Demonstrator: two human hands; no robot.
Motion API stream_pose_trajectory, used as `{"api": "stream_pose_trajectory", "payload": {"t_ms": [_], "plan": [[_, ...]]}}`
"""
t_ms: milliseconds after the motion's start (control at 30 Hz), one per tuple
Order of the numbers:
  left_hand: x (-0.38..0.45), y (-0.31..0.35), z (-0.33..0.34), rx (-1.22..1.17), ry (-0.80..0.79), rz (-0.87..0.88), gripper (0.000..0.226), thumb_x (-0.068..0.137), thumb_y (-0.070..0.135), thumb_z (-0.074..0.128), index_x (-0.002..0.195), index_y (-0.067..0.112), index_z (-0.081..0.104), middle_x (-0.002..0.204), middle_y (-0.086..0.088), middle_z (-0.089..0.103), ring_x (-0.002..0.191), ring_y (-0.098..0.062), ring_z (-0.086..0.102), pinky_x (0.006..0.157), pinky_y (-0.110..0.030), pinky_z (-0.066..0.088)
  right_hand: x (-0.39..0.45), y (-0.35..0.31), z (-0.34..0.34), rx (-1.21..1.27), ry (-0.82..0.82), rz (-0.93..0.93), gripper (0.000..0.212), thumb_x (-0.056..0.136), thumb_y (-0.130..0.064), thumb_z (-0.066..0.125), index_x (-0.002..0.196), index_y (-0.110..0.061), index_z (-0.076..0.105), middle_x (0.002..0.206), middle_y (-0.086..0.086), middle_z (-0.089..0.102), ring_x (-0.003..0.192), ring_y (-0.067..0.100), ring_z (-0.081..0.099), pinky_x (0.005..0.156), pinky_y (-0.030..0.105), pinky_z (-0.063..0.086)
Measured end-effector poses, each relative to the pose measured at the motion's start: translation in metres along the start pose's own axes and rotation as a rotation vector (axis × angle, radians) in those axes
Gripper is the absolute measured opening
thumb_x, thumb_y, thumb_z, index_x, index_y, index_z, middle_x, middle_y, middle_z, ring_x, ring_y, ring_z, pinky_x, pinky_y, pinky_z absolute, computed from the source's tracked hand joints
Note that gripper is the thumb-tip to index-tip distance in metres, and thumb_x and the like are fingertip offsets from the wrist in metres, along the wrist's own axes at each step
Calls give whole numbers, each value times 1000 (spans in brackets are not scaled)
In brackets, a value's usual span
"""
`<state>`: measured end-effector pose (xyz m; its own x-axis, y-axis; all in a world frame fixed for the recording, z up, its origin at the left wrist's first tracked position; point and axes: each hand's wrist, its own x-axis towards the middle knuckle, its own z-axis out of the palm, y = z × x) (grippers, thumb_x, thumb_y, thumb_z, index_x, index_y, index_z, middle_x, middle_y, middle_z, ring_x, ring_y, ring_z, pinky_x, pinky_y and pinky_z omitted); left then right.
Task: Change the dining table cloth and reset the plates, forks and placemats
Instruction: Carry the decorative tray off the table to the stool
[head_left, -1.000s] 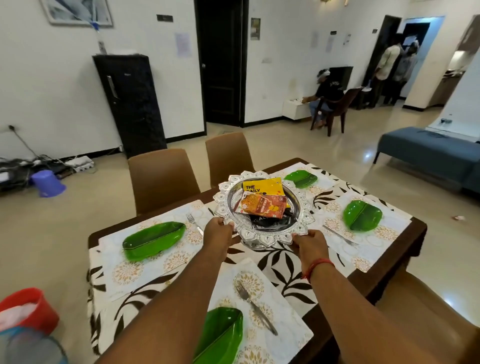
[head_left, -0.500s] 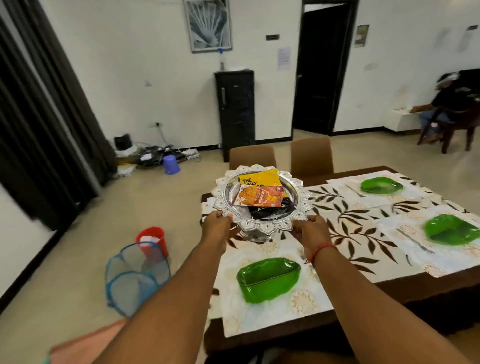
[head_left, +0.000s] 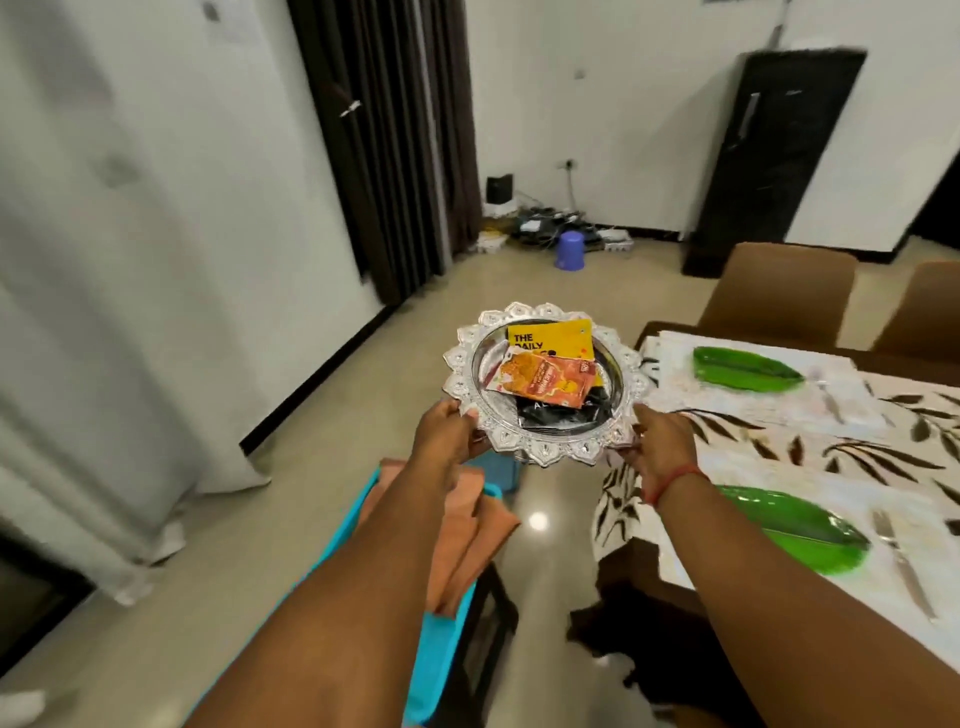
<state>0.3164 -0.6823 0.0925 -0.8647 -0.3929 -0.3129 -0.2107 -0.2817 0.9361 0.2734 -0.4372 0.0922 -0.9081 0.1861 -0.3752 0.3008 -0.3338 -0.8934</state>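
Both hands, left hand (head_left: 445, 428) and right hand (head_left: 658, 441), curl their fingers round the scalloped silver metal tray (head_left: 467, 358), held above the floor beside the leaf-patterned tablecloth (head_left: 810, 447). Yellow, orange and black packets (head_left: 540, 382) overlap; lower print hidden.

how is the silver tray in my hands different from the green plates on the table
The silver tray is round with a scalloped, embossed rim; the green plates are plain and leaf-shaped. The tray carries snack packets; the plates look empty. The tray is held off the table edge by the left hand and right hand; the plates rest on placemats. Both are shiny.
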Motion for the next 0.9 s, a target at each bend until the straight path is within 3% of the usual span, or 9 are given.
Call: {"api": "stream_pose_trajectory", "payload": {"t_ms": [133,200,233,333,400,467,567,733,900], "plan": [[-3,-15,-101,12,87,-33,11,99,4,53,95,10,61,92,-10,67,68,-14,65,57,-30,60,-29,54,57,-145,-91,22,27,93,-12,59,117,1,58,86,17,60,67,25,58,65,39,52],[-9,-23,-145,12,119,-57,13,100,5,54,91,12,60,90,-9,66,66,-13,64,57,-29,59,-49,82,83,-175,-137,39,6,94,-6,57,94,-11,61,83,12,64,61,19,64,57,33,56],[-13,-27,-174,5,138,-71,14,100,5,53,89,12,59,90,-9,65,68,-14,64,58,-29,59,-61,100,101,-202,-146,54,15,93,-2,56,87,-15,59,80,10,63,55,15,63,50,27,55],[-22,-37,-238,-15,178,-109,12,100,6,53,91,11,59,97,-12,67,77,-20,67,58,-30,59,-88,137,134,-269,-184,91,16,93,5,54,89,-10,57,77,15,58,48,13,59,46,22,50],[-27,-43,-273,-3,197,-133,11,101,8,53,93,11,59,98,-12,69,80,-22,68,58,-30,58,-99,158,150,-323,-208,108,10,92,4,55,87,-4,59,82,21,59,59,19,61,57,29,52],[-31,-52,-306,9,214,-164,12,100,9,53,91,13,59,95,-10,70,77,-21,70,60,-31,59,-108,180,165,-346,-207,134,13,91,-1,57,80,-3,62,79,20,62,54,20,62,52,28,52],[-37,-74,-345,19,240,-222,10,100,9,53,94,13,60,93,-8,71,76,-19,71,62,-31,60,-120,213,183,-354,-182,165,10,91,-11,59,92,-4,67,78,15,67,47,16,63,40,24,48],[-41,-120,-381,37,293,-320,8,99,9,56,94,13,61,91,-7,70,76,-18,70,59,-28,58,-118,264,181,-495,-330,162,27,91,-24,57,114,-32,67,108,3,74,95,28,71,83,49,58],[-36,-170,-389,45,337,-391,10,97,4,57,92,12,57,98,-9,68,80,-20,68,61,-30,58,-96,317,161,-570,-328,289,22,90,-15,63,107,-26,71,96,3,76,79,23,74,68,40,61]]}}
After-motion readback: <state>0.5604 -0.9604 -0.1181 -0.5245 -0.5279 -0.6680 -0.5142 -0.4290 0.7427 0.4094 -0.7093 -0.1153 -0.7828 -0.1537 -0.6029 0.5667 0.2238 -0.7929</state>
